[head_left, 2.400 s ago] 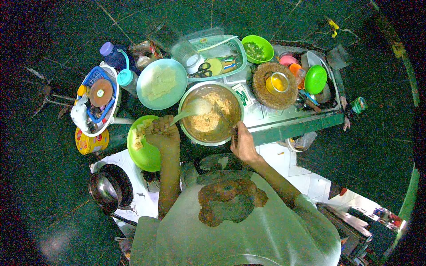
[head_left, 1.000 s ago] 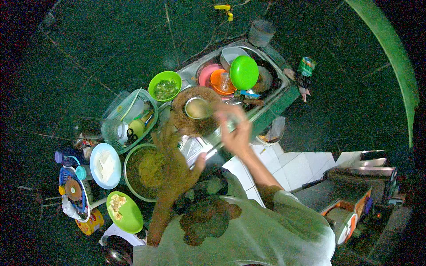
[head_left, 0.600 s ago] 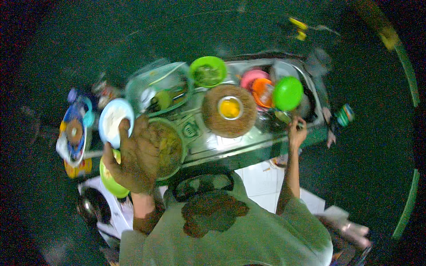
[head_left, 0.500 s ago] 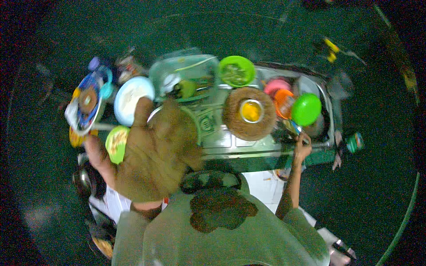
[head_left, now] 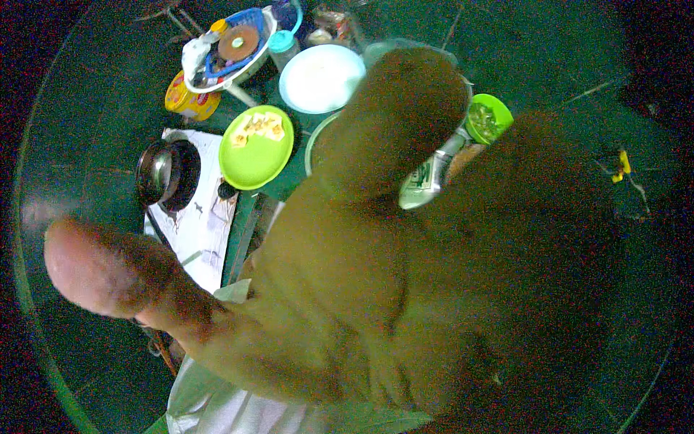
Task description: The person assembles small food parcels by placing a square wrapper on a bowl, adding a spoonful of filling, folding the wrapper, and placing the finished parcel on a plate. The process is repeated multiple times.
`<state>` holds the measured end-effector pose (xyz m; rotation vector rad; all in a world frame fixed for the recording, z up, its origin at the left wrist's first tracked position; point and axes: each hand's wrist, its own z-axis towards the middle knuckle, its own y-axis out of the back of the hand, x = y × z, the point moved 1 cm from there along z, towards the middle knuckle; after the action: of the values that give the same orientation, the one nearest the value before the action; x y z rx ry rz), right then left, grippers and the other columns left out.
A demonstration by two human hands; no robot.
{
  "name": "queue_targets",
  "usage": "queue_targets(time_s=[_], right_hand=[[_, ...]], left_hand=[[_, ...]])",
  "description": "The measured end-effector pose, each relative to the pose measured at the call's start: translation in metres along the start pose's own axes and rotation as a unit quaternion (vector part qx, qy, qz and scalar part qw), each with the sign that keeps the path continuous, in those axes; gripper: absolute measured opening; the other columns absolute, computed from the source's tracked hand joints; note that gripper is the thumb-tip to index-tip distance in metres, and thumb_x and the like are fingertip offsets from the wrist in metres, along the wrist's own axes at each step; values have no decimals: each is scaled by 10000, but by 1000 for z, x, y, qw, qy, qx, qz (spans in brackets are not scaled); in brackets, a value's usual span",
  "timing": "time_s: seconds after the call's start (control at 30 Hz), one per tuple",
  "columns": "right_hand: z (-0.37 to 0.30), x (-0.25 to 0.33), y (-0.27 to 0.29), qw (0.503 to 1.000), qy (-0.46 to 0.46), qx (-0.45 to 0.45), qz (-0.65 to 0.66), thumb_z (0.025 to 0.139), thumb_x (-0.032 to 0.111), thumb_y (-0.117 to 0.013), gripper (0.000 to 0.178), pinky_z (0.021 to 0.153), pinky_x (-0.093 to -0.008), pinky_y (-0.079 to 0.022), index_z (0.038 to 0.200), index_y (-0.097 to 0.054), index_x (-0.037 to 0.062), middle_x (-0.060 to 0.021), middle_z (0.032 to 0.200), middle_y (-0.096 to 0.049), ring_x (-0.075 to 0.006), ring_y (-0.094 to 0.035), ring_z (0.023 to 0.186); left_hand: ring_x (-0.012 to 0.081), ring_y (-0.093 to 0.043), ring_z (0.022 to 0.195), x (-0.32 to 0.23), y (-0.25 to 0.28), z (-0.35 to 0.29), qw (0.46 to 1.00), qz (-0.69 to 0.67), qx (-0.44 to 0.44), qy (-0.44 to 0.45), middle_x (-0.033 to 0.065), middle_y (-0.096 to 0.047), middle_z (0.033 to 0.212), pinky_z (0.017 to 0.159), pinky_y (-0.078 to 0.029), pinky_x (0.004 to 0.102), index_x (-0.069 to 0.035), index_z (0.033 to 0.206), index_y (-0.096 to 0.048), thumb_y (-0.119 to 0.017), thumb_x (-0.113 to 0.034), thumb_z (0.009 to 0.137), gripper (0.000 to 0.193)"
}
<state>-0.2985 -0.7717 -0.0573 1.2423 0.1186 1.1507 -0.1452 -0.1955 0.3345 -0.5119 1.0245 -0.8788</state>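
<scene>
My left hand (head_left: 347, 304) is raised very close to the camera, palm toward it, and fills the middle and right. Its thumb sticks out to the left and the fingers are spread apart, with nothing in them. Past the thumb and index finger lies a lime green plate (head_left: 246, 163) with pale cut pieces on it. Beyond it is a pale blue round dish (head_left: 322, 79) with something white in it. A green bowl (head_left: 486, 119) of chopped greens shows between the fingers. My right hand is not visible; the left hand covers much of the scene.
At far left stands a white tub (head_left: 249, 76) with a blue basket, beside a yellow container (head_left: 191, 98) and a teal-lidded bottle (head_left: 283, 47). A dark pot (head_left: 160, 173) rests near a white sheet (head_left: 210, 210). A small yellow object (head_left: 622, 166) lies on the floor at right.
My left hand has come up much closer to the camera and now hides most of the tray. The view has shifted, and my right hand has dropped out of sight.
</scene>
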Motion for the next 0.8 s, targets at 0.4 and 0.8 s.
queue_targets(time_s=[0.4, 0.8], right_hand=[[14, 207, 1, 983, 167, -68, 33, 840, 298, -784, 596, 942, -449, -466, 1300, -561, -9, -223, 1220, -587, -364, -567, 1097], [-33, 363, -65, 953, 102, 183, 220, 875, 53, -641, 388, 804, -360, -521, 1255, -577, 8, -133, 1039, -649, -241, -627, 883]], left_hand=[[245, -583, 893, -2, 44, 16, 999, 53, -10, -2, 127, -579, 1054, 845, -499, 392, -58, 1160, -541, -606, -318, 894, 378], [205, -607, 789, 69, 117, 83, 970, 240, -28, -12, 97, -619, 925, 784, -534, 360, -53, 1054, -588, -664, -173, 888, 218]])
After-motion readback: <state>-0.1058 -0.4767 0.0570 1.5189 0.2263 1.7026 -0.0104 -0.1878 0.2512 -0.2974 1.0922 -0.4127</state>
